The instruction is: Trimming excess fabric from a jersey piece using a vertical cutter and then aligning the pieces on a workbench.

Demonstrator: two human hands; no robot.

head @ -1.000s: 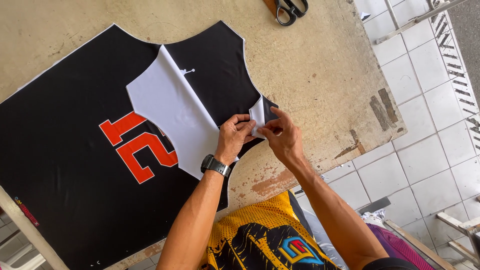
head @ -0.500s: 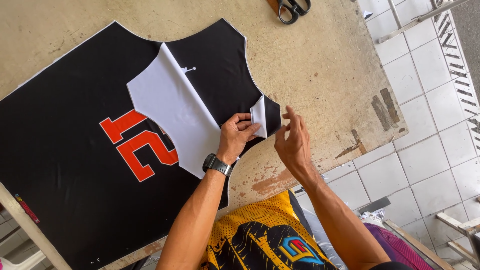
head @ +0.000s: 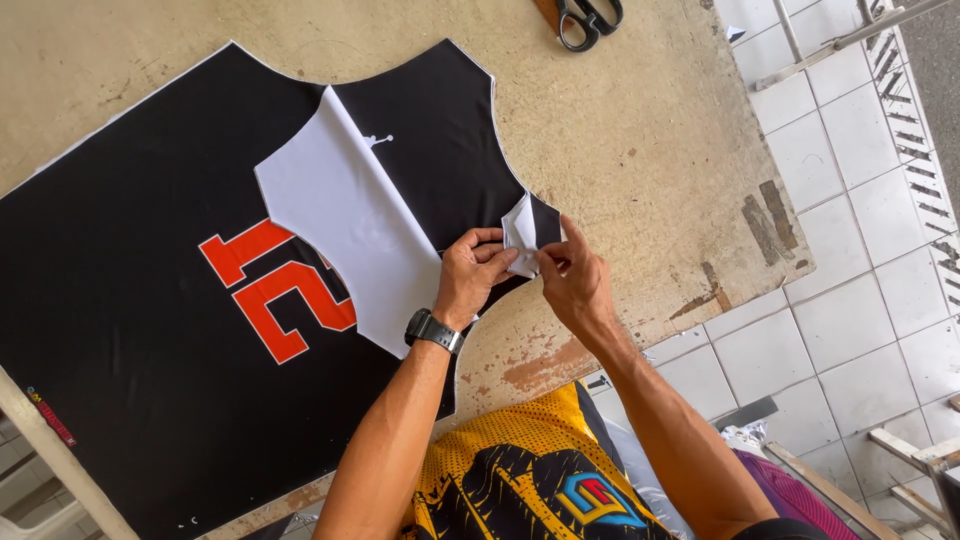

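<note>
A black jersey panel [head: 150,300] with orange numerals lies flat on a worn beige table [head: 640,150]. A second panel is folded back on it, white underside [head: 345,225] up. At the panel's right corner a small white flap [head: 520,237] is turned up. My left hand [head: 472,275], with a black watch on the wrist, presses the fabric beside that flap. My right hand [head: 572,280] pinches the flap's edge with its fingertips.
Black-handled scissors [head: 590,18] lie at the table's far edge. White floor tiles [head: 850,150] spread to the right, with metal frame parts at the top right and bottom right. My yellow patterned shirt [head: 520,470] fills the lower middle.
My right hand drew back from the flap half a second ago and has now returned to pinch it. My left hand stayed on the fabric.
</note>
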